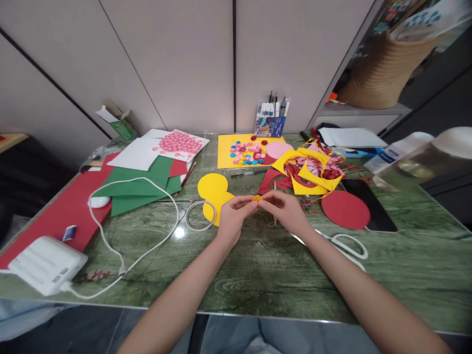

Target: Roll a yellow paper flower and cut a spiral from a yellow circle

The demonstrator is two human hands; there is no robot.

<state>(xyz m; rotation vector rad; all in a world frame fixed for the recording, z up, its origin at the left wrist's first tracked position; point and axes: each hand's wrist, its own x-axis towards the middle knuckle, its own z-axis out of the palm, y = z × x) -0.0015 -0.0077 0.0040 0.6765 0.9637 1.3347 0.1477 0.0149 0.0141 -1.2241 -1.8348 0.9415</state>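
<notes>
Both hands meet over the green table (265, 275), the left hand (231, 217) and right hand (288, 210) pinching a small orange paper roll (257, 198) between fingertips. A thin stick (275, 209) lies under the right hand, scissors (346, 247) just right of its wrist, a tape ring (199, 215) and yellow paper (214, 194) just left of the left hand.
</notes>
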